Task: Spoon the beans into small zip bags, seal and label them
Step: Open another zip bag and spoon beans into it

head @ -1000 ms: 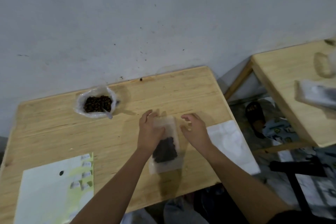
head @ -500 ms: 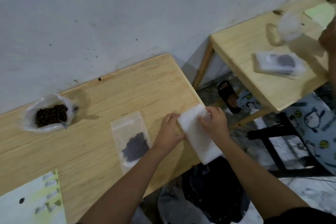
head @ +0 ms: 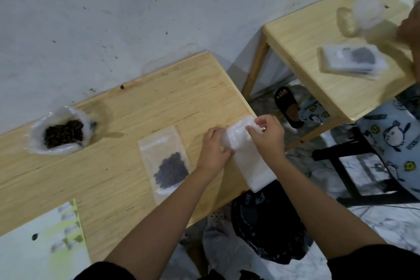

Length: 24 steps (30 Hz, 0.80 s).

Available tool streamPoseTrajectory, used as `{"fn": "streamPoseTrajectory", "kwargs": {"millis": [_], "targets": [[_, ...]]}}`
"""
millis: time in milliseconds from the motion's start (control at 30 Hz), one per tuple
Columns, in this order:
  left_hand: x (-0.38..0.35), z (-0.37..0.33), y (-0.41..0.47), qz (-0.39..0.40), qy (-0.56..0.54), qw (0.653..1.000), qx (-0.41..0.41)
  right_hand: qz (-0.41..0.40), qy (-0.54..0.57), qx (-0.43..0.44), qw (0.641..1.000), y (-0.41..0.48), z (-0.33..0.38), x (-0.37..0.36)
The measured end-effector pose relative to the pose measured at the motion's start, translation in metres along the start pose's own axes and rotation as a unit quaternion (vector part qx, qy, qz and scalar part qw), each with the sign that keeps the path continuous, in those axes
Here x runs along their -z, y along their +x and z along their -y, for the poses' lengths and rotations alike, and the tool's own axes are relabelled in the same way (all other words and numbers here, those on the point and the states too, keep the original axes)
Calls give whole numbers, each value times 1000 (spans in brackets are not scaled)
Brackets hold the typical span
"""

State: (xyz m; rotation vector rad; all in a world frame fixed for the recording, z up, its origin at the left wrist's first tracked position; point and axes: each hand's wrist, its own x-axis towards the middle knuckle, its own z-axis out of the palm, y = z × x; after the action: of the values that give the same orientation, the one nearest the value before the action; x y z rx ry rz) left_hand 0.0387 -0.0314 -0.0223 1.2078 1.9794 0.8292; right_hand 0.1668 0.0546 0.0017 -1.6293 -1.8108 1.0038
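Observation:
A small zip bag (head: 164, 159) with dark beans in its lower half lies flat on the wooden table (head: 127, 116), free of both hands. To its right a white stack of empty zip bags (head: 250, 161) hangs over the table's right edge. My left hand (head: 214, 151) grips the stack's left side. My right hand (head: 267, 135) pinches a bag at the stack's top end. An open plastic bag of dark beans (head: 62, 135) stands at the back left, a spoon handle poking out of it.
A sheet of labels (head: 43, 245) lies at the table's front left corner. A second wooden table (head: 318, 36) to the right holds another filled bag (head: 354, 61), with another person's hand (head: 409, 27) and patterned clothing beside it. A black sandal (head: 287, 107) lies on the floor.
Both hands left the filled zip bag and moved right onto the white stack of bags. The view swung to the right. My right hand now pinches the stack's top end.

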Motion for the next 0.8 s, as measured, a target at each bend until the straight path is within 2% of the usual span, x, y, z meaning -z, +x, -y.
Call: {"fn": "streamPoseTrajectory", "kwargs": {"millis": [167, 333, 467, 600, 700, 800], "targets": [[8, -2, 5, 8, -14, 1000, 12, 28, 27, -16, 999, 3, 18, 1], [32, -5, 2, -64, -57, 996, -23, 81, 26, 30, 996, 7, 47, -2], [71, -1, 0, -112, -160, 981, -4, 95, 27, 82, 992, 12, 78, -17], [121, 2, -6, -73, -306, 947, 59, 122, 82, 114, 983, 8, 111, -46], [162, 10, -16, -52, -346, 935, 64, 146, 107, 136, 974, -1, 140, -74], [197, 22, -30, -92, -357, 927, 66, 145, 126, 164, 968, -12, 171, -101]]}}
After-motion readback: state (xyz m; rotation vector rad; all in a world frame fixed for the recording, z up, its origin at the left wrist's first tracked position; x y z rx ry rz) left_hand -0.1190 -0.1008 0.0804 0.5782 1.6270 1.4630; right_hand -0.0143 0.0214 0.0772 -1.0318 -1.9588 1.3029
